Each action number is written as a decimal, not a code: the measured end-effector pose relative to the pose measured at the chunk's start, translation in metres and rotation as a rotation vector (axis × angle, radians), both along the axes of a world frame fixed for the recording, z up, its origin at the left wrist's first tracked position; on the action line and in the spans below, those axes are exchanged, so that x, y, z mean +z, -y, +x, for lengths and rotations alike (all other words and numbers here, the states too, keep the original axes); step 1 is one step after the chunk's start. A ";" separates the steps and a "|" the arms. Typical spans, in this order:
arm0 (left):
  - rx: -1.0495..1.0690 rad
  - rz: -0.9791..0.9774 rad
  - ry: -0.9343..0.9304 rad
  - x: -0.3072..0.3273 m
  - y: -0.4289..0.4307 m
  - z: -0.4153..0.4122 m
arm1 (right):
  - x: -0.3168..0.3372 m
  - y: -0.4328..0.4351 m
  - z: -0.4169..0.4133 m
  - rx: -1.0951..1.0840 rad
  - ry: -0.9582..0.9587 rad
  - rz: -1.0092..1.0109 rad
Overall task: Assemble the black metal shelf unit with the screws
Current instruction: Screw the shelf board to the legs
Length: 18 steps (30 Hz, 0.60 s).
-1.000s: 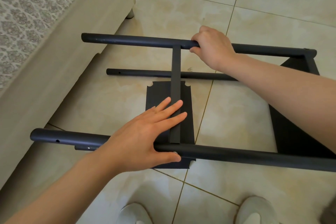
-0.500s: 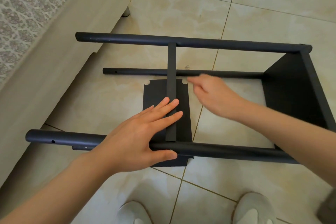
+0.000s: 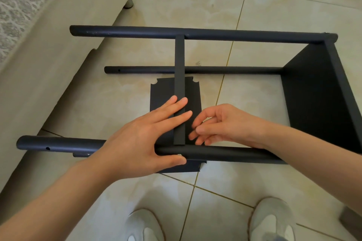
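Spread flat, the left hand [image 3: 143, 141] is pressed on the shelf [image 3: 179, 88] edge, thumb against the near tube [image 3: 225, 154]; the right hand [image 3: 225, 123] is held just beside it, fingers loosely curled, nothing seen pinched. The edge is run from near tube to far tube [image 3: 215, 34], both hands at its near joint. Sofa [image 3: 49, 45] noted left, end panel [image 3: 313, 92] right.

The left forearm [image 3: 51, 199], rising from the lower left of the frame, and the right forearm [image 3: 317, 143], entering from the right edge, are bare to the wrist. The left hand [image 3: 145, 139] and right hand [image 3: 225, 123] are bare too. At the bottom edge show the rounded toes of a pale grey-white left shoe [image 3: 145, 225] and right shoe [image 3: 272, 219], with stitched panels.
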<state>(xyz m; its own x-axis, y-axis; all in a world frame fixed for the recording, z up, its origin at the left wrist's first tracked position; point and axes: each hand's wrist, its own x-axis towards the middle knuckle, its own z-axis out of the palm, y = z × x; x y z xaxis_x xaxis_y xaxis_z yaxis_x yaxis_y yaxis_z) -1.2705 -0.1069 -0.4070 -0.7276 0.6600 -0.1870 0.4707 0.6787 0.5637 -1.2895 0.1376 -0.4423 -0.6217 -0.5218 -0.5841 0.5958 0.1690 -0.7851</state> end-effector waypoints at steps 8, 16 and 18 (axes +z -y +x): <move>-0.001 -0.002 -0.014 0.001 -0.001 0.001 | 0.005 0.002 -0.001 0.035 -0.032 0.051; -0.001 -0.013 -0.020 0.002 -0.002 0.001 | 0.015 0.014 0.002 0.090 -0.121 0.146; 0.001 -0.008 -0.028 0.001 -0.001 0.001 | 0.015 0.016 0.002 0.094 -0.154 0.181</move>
<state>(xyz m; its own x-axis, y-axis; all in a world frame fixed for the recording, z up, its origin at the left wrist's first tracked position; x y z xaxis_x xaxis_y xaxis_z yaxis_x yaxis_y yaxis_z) -1.2693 -0.1062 -0.4064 -0.7332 0.6579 -0.1722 0.4854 0.6836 0.5451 -1.2877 0.1213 -0.4276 -0.6645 -0.4768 -0.5754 0.4465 0.3641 -0.8173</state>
